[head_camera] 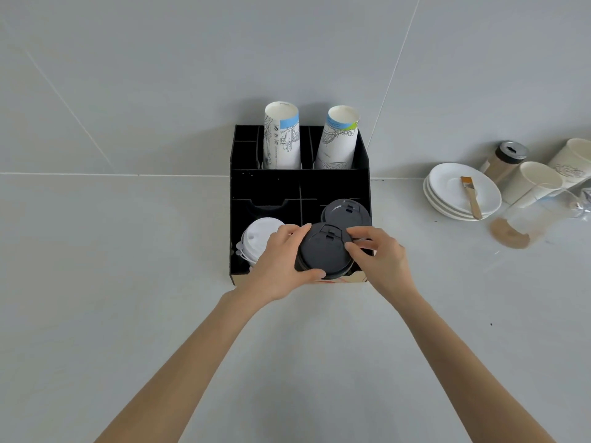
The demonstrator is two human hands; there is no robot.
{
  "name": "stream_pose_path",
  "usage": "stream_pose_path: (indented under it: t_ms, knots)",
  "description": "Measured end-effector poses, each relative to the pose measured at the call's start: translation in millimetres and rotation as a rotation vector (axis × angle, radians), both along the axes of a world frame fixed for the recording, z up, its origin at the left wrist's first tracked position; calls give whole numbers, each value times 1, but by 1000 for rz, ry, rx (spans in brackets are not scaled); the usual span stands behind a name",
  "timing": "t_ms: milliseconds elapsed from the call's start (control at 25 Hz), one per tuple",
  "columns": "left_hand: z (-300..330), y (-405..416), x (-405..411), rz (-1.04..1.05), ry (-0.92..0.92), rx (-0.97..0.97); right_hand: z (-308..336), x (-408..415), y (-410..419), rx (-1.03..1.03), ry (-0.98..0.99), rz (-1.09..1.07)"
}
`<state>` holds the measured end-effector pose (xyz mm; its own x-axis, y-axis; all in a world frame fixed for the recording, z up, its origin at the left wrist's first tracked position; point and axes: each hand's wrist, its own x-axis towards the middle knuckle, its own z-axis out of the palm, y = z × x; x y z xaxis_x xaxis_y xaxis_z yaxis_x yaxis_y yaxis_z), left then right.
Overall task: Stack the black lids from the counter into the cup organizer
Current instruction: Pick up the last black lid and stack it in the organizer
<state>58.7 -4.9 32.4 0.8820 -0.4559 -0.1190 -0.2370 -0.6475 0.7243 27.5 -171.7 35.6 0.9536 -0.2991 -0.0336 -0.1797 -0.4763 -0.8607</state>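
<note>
Two bare forearms reach in from the bottom edge, and both hands meet around a stack of black lids (323, 252) held just above the front of the cup organizer (299, 187). The left hand (276, 263) has its grip wrapped round the stack's left side, thumb under the near rim; the right hand (377, 255) pinches the right rim with its fingertips.

Judging by how things lie, the job is well along: more black lids (347, 212) already sit in the front right compartment, and the held stack looks bound for the same slot. No black lids show on the bare desk (128, 282).

How many lids each stack holds is hard to tell. The hands hide the organizer's front wall and part of the white lids (259, 235) in the left compartment.
</note>
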Motion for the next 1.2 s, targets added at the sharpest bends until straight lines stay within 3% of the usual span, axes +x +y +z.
stream_pose_path:
  t_ms: [920,1200]
  knots:
    - [-14,-54,54,29,-7,33,-5,54,-39,-130,86,-46]
    - [-17,-51,53,10,-80,70,-15,51,-35,-147,2,-56]
